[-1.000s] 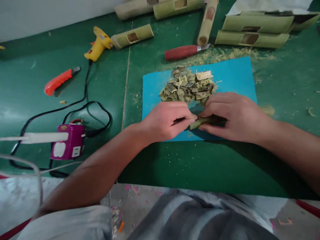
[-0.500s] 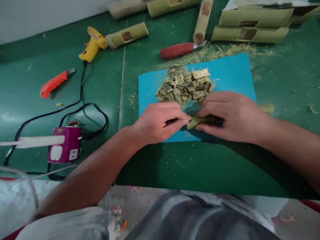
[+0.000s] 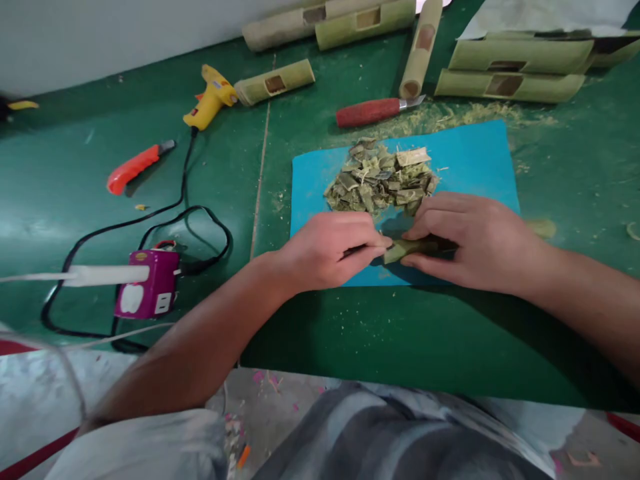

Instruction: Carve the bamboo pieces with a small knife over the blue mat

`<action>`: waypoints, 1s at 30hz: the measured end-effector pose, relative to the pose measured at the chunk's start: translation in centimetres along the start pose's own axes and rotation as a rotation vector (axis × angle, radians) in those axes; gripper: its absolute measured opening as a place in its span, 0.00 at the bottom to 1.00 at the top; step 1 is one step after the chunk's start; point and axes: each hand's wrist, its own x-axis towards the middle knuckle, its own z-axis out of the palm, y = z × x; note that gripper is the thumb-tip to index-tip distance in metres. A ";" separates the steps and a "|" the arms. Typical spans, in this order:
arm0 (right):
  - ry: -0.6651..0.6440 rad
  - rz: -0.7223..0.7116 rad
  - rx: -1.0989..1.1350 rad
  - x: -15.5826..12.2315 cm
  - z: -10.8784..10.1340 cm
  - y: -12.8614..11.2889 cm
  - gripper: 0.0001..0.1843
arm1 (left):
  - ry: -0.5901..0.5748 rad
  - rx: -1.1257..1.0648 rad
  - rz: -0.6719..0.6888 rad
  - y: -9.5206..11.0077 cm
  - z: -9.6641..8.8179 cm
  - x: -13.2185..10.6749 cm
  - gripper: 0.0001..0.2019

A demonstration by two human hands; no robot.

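Observation:
Both hands meet over the near edge of a blue mat (image 3: 465, 160). My left hand (image 3: 333, 250) is closed in a pinch round a thin dark tool, mostly hidden in the fist, its tip against a small green bamboo piece (image 3: 405, 248). My right hand (image 3: 475, 241) is curled over that piece and holds it down on the mat. Just beyond the fingers lies a heap of green bamboo chips (image 3: 383, 179).
On the green table (image 3: 350, 333): a red-handled knife (image 3: 370, 111), an orange utility knife (image 3: 136, 166), a yellow glue gun (image 3: 210, 99) with black cord to a purple socket block (image 3: 147, 293), and several cut bamboo tubes (image 3: 507, 85) along the far edge. Sawdust lies around the mat.
The hands keep their grip and stay together on the bamboo piece; only the camera view has shifted slightly.

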 end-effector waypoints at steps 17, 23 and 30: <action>-0.023 0.025 0.010 0.1 -0.1 0.1 0.08 | -0.005 0.075 0.059 -0.1 0.2 -0.3 0.09; -0.034 0.028 0.008 0.1 -0.1 0.3 0.08 | 0.018 0.159 0.075 -0.1 0.1 -0.6 0.10; -0.046 0.014 0.026 0.2 -0.1 0.3 0.08 | -0.005 0.167 0.053 -0.1 0.2 -0.5 0.10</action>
